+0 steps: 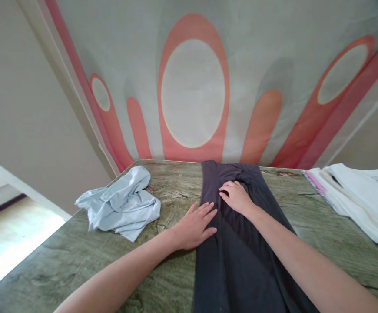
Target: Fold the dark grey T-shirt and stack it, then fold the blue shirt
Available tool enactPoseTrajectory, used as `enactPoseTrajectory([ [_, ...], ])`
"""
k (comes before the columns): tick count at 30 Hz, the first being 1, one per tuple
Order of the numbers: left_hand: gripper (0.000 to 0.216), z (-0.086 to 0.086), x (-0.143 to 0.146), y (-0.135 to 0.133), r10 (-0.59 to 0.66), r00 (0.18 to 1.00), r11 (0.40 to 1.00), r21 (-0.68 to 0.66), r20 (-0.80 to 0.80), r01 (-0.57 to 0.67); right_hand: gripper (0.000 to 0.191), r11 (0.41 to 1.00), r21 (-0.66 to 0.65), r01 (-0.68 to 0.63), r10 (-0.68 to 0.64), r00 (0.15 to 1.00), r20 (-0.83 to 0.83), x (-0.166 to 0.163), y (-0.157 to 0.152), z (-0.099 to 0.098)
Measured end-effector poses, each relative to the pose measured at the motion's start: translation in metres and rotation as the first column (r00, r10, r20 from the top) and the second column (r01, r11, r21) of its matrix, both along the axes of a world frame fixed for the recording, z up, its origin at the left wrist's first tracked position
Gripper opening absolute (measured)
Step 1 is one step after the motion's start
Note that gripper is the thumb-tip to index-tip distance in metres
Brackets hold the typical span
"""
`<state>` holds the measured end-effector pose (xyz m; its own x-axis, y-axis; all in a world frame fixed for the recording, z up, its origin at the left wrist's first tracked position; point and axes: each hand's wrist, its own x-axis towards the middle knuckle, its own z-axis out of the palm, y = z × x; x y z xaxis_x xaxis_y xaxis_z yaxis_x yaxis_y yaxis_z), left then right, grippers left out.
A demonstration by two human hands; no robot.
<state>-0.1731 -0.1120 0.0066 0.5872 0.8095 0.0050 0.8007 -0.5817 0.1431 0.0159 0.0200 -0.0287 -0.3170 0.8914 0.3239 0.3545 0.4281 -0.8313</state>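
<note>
Dark garment (244, 274), head view: it lies lengthwise on the table (166, 282), right in front of you. Narrower end sits at the table's far edge; it widens toward you and runs out of the bottom of the frame. Long creases run down it, and the cloth looks bunched around your right hand.

Your left hand (197, 227) lies palm down across the garment's left edge, fingers a bit spread, thumb apart from them and over the cloth. It's flat, not pinching. Heel of the hand is left of the garment, on the table side.

Your right hand (237, 198) is farther up, near the far end, over the garment. Fingers are bent and point left, with a gap showing between thumb and forefinger. Can't tell whether the other fingers grip any cloth.

Left of the garment and well apart from it: a light blue cloth (124, 206), crumpled, near the table's left edge. Far right: white clothes (365, 204), layered, some pink at their left edge, cut off by the frame. Behind the table stands a grey backdrop (130, 52) with coral shapes and pale ovals. Bright floor (16, 243) shows lower left.
</note>
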Motion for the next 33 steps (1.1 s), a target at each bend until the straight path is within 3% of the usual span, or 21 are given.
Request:
enactPoseTrajectory([
  [4, 0.055, 0.002, 0.001, -0.005, -0.047, 0.998, 0.998, -0.037, 0.03, 0.048, 0.015, 0.991, 0.103, 0.083, -0.087, 0.996, 0.028, 0.001, -0.001, -0.001],
  [7, 0.065, 0.002, -0.001, -0.002, -0.071, 0.996, 0.995, -0.067, 0.05, 0.074, 0.011, 0.983, 0.181, 0.012, -0.051, 0.975, 0.215, 0.0, -0.005, 0.002],
  [10, 0.079, 0.003, -0.003, 0.001, -0.089, 0.994, 0.991, -0.089, 0.063, 0.095, 0.017, 0.959, 0.281, 0.035, -0.169, 0.866, 0.47, 0.0, -0.01, 0.007],
  [12, 0.085, 0.004, -0.003, 0.0, -0.093, 0.994, 0.991, -0.094, 0.063, 0.098, 0.023, 0.928, 0.364, 0.077, -0.284, 0.779, 0.559, 0.0, -0.012, 0.011],
  [14, 0.085, 0.005, 0.0, -0.005, -0.084, 0.995, 0.992, -0.089, 0.058, 0.089, 0.027, 0.917, 0.396, 0.053, -0.3, 0.746, 0.594, 0.0, -0.012, 0.015],
  [19, 0.077, 0.011, 0.012, -0.024, -0.097, 0.993, 0.989, -0.101, 0.068, 0.104, 0.032, 0.928, 0.316, -0.198, -0.062, 0.754, 0.654, -0.006, -0.013, 0.01],
  [22, 0.077, 0.021, 0.015, -0.03, -0.19, 0.974, 0.956, -0.202, 0.125, 0.212, 0.035, 0.938, 0.285, -0.197, -0.056, 0.725, 0.686, -0.007, -0.013, 0.003],
  [25, 0.063, 0.031, 0.011, -0.025, -0.266, 0.938, 0.892, -0.313, 0.222, 0.327, 0.033, 0.947, 0.271, -0.171, -0.061, 0.735, 0.675, -0.004, -0.012, 0.008],
  [29, 0.049, 0.024, -0.003, 0.003, -0.064, 0.973, 0.97, -0.216, 0.221, 0.113, 0.023, 0.962, 0.19, -0.197, 0.04, 0.787, 0.616, 0.003, -0.015, 0.031],
  [33, 0.045, 0.005, -0.011, 0.041, -0.052, 0.993, 0.998, -0.036, 0.11, 0.056, 0.016, 0.91, 0.128, -0.394, 0.237, 0.749, 0.619, 0.009, -0.029, 0.044],
])
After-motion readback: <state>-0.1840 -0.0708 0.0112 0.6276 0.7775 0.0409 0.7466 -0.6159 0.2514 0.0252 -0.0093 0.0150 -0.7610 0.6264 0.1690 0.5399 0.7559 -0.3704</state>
